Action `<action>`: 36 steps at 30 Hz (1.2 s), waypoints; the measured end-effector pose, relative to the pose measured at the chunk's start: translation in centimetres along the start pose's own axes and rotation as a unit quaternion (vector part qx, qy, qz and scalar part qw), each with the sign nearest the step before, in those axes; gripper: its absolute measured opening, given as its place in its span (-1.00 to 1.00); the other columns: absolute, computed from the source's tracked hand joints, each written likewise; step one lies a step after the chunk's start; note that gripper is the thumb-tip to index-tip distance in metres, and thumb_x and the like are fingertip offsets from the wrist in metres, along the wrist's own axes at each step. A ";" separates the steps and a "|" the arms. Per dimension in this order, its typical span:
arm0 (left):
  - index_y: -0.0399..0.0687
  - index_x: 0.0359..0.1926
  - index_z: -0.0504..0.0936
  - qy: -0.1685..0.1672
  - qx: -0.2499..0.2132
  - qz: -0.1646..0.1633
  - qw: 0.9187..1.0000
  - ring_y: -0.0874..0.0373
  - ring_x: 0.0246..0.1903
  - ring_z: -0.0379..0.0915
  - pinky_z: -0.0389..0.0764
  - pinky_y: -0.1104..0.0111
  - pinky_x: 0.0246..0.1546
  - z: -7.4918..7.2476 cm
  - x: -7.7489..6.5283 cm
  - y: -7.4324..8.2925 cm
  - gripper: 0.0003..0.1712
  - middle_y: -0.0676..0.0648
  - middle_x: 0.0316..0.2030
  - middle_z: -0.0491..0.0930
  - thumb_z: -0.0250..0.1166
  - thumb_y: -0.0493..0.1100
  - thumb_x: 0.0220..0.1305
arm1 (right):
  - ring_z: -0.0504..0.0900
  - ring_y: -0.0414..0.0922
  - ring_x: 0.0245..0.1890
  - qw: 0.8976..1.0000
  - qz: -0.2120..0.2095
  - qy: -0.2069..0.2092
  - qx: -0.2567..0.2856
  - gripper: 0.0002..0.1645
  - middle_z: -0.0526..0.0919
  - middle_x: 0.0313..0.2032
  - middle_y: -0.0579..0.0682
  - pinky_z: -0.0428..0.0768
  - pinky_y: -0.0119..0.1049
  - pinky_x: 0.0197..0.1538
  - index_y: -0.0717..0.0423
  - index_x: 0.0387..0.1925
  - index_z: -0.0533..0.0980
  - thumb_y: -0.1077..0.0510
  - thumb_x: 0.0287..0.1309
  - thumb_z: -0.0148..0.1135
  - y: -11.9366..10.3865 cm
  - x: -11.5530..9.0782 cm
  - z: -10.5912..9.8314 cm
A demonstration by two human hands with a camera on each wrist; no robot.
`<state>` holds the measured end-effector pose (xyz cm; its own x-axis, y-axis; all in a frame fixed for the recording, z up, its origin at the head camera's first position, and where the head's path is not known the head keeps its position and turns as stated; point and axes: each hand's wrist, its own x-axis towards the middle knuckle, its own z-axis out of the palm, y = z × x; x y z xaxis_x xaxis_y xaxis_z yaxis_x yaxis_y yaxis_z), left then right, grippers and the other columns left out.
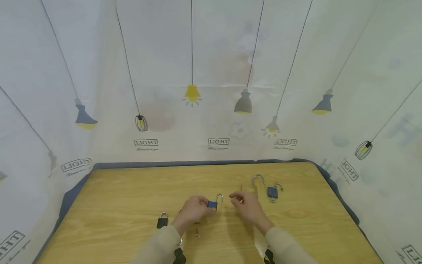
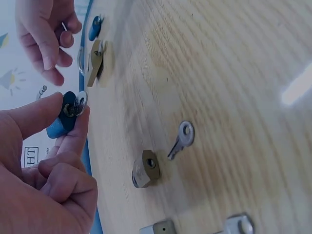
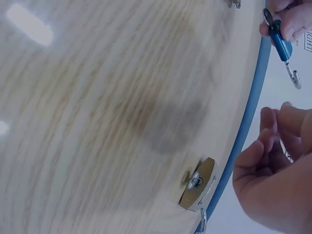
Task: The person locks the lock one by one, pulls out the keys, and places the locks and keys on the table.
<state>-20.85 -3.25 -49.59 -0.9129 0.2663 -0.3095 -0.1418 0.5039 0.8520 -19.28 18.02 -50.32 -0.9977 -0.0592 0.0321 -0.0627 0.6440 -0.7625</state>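
Observation:
My left hand (image 1: pixel 194 209) pinches a small blue padlock (image 1: pixel 212 204) between thumb and fingers, raised over the table. Its shackle (image 3: pixel 294 77) is sprung out, and a key (image 2: pixel 81 103) sits in its keyhole. Just right of the padlock, my right hand (image 1: pixel 248 209) hovers apart from it with loosely bent fingers and nothing visible in them. Beyond the right hand lies a brass padlock (image 3: pixel 199 187) with a key in it and its shackle out. Another blue padlock (image 1: pixel 272 192), also with its shackle out, lies farther right with a key.
A black padlock (image 1: pixel 162 222) with its shackle down lies left of my left hand. Near that hand are a brass padlock (image 2: pixel 146 170) and a loose key (image 2: pixel 183 139). The wooden table (image 1: pixel 313 220) ends at a wall covering (image 1: pixel 211 121) printed with lamps.

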 end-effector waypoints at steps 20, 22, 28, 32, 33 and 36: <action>-0.18 -0.09 0.60 -0.024 -0.056 0.014 0.998 0.03 -0.13 0.54 0.50 0.01 -0.09 1.5 -1.1 -0.4 -0.59 -0.10 -0.19 0.69 0.40 0.00 0.14 | 0.59 -0.07 -0.11 0.986 -0.077 -0.103 0.106 -0.71 0.67 -0.01 0.02 0.55 -0.34 -0.13 -0.07 0.07 0.56 0.03 0.41 0.06 -0.1 0.8 0.1; -0.17 -0.10 0.60 -0.021 -0.050 0.015 0.998 0.05 -0.16 0.53 0.50 0.07 -0.13 1.5 -1.1 -0.5 -0.59 -0.08 -0.23 0.70 0.41 0.00 0.13 | 0.58 -0.10 -0.18 0.988 -0.078 -0.096 0.096 -0.74 0.69 -0.09 -0.03 0.53 -0.38 -0.18 -0.07 0.02 0.57 0.01 0.39 0.09 -0.3 0.7 0.3; -0.16 -0.12 0.61 -0.013 -0.046 0.016 0.999 0.08 -0.21 0.54 0.50 0.15 -0.18 1.7 -1.3 -0.4 -0.60 -0.05 -0.27 0.69 0.44 -0.02 0.10 | 0.52 -0.24 -0.29 0.991 -0.065 -0.067 0.099 -0.82 0.65 -0.24 -0.06 0.49 -0.40 -0.20 0.05 -0.14 0.57 0.07 0.35 0.16 -1.0 0.6 1.0; -0.19 -0.12 0.61 -0.008 -0.052 0.022 0.998 0.08 -0.21 0.57 0.53 0.13 -0.18 1.8 -1.4 -0.2 -0.59 -0.07 -0.24 0.69 0.45 -0.04 0.09 | 0.54 -0.22 -0.27 0.990 -0.050 -0.057 0.117 -0.88 0.66 -0.25 -0.01 0.50 -0.38 -0.15 0.04 -0.21 0.56 0.08 0.33 0.18 -1.5 0.5 1.3; -0.19 -0.12 0.61 -0.007 -0.053 0.023 0.998 0.08 -0.21 0.57 0.54 0.12 -0.18 1.8 -1.4 -0.2 -0.60 -0.07 -0.25 0.69 0.45 -0.05 0.08 | 0.54 -0.22 -0.26 0.990 -0.048 -0.056 0.117 -0.88 0.66 -0.26 -0.02 0.49 -0.38 -0.13 0.03 -0.22 0.56 0.08 0.32 0.19 -1.6 0.4 1.3; -0.20 -0.14 0.60 -0.006 -0.053 0.023 0.998 0.10 -0.24 0.56 0.52 0.17 -0.20 1.8 -1.4 -0.3 -0.60 -0.06 -0.27 0.68 0.46 -0.07 0.08 | 0.54 -0.22 -0.24 0.991 -0.043 -0.054 0.112 -0.88 0.66 -0.27 -0.07 0.48 -0.37 -0.10 0.02 -0.24 0.57 0.06 0.29 0.23 -1.9 0.5 1.4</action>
<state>-18.80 -2.28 -50.22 -0.9147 0.2974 -0.2736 -0.1402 0.4015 0.9051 -19.63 15.67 -49.78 -0.9798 -0.1954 0.0423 -0.1276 0.4483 -0.8848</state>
